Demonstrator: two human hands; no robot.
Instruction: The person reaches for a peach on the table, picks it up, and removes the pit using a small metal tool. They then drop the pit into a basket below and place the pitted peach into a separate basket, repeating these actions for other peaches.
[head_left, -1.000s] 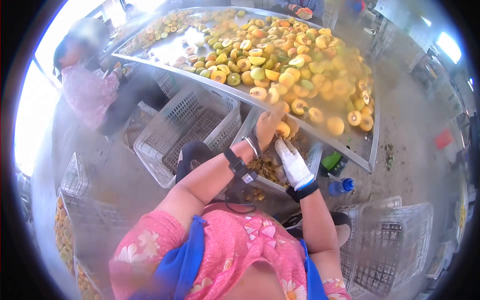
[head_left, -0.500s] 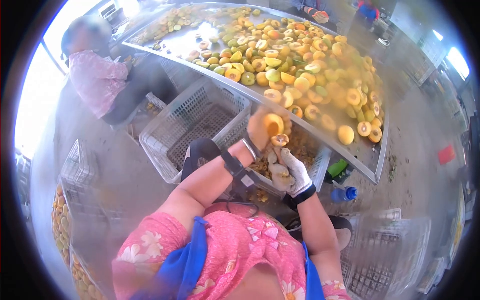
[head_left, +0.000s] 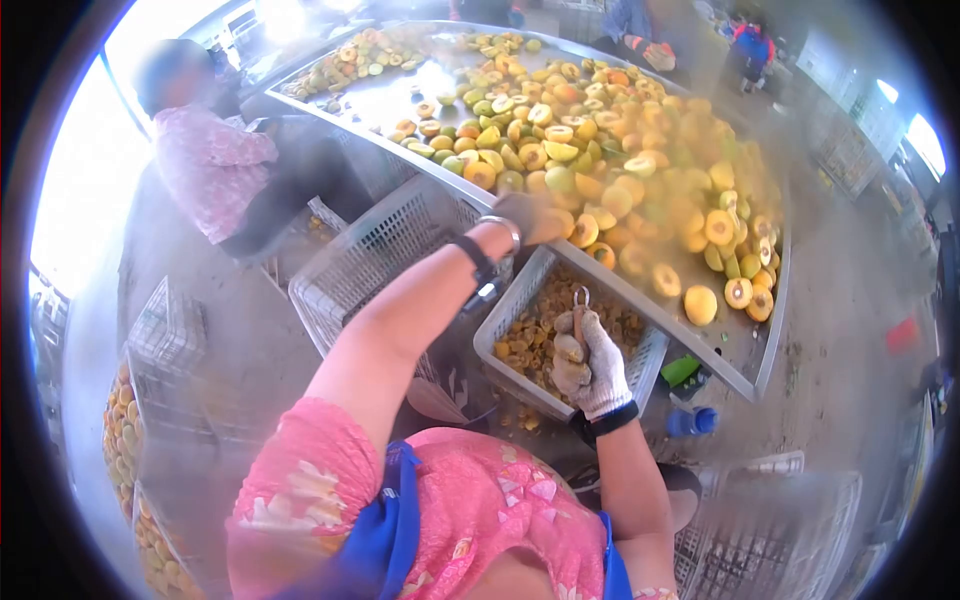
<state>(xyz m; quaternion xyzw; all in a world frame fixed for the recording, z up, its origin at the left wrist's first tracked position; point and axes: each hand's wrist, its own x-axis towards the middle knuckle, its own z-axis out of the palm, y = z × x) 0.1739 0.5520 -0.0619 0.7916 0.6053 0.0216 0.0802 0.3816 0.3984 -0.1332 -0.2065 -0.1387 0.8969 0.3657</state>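
Note:
My left hand (head_left: 532, 217) reaches over the near rim of the metal table (head_left: 440, 174), at the edge of the halved yellow and green fruit (head_left: 560, 152). Its fingers are smeared, so what it holds, if anything, cannot be made out. My right hand (head_left: 592, 368), in a white glove with dirty fingers, is closed around a small tool (head_left: 580, 305) with a metal loop at its tip, pointing up. Beneath it lies a white crate (head_left: 487, 340) holding brown and orange scraps.
Another white crate (head_left: 325, 290) stands left of the scrap crate. A person in a pink top (head_left: 205, 165) sits at the left. A blue bottle (head_left: 692, 421) and a green object (head_left: 680, 371) are on the right. Stacked crates (head_left: 780, 530) stand lower right.
My left hand has moved from beside the right hand, where a fruit half was between them, up to the fruit on the table. The loop tool now shows in my right hand.

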